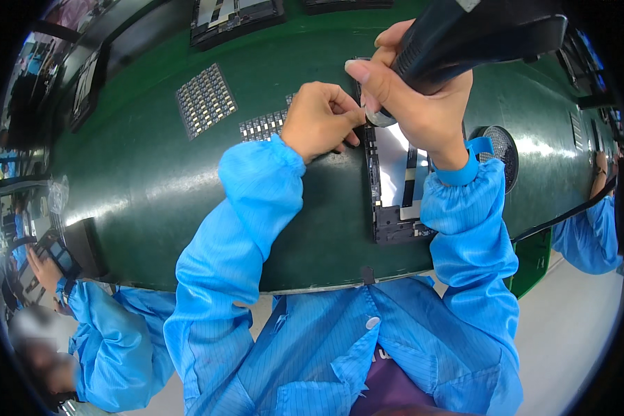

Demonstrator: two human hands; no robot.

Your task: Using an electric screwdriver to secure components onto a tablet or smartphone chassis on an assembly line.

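My right hand (426, 114), with a blue strap at its wrist, grips a bulky black handheld tool (457, 41). The tool's narrow, pale tip points down at the upper left edge of a tablet-like device (394, 225). That device has a black frame and a shiny silver panel, and my right hand and sleeve partly cover it. Just left of the tool tip, my left hand (320, 119) is closed in a pinch at the device's edge. What its fingertips hold, if anything, is hidden. Behind it lies a partly covered sheet of small parts (262, 127).
Another sheet of small parts (206, 100) lies on the green table (159, 187) to the left. A round dark dish (509, 156) stands right of the device. Similar devices (236, 21) lie along the far side. Co-workers in blue sleeves (118, 347) sit at both sides.
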